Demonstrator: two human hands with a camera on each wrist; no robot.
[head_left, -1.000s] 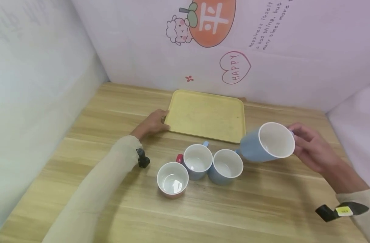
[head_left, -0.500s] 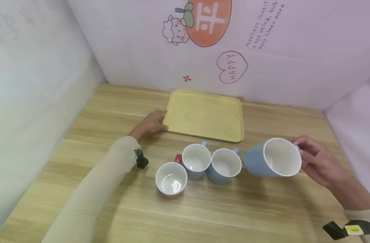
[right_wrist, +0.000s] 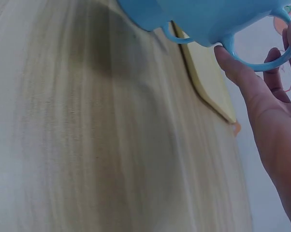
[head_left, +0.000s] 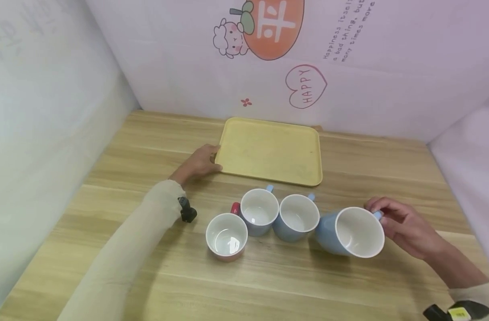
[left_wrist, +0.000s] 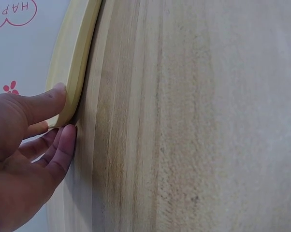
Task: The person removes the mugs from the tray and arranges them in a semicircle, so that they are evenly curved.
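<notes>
At the right, my right hand grips a light blue mug by its handle. That mug tilts, its white inside facing the head camera; whether its base touches the table cannot be told. Beside it stand two upright blue mugs, one nearer and one further left, handles pointing away. A red mug with a red handle stands upright at the left end of the group. My left hand holds the left edge of a yellow tray; in the left wrist view the thumb lies on its rim.
The wooden table carries everything. A white printed sheet rises behind the tray, and white sheets close off both sides. The tray lies flat just behind the row of mugs.
My right hand first moved the blue mug right and nearer, then lowered it back left beside the other mugs. The left hand stays on the tray, and the standing mugs keep their places.
</notes>
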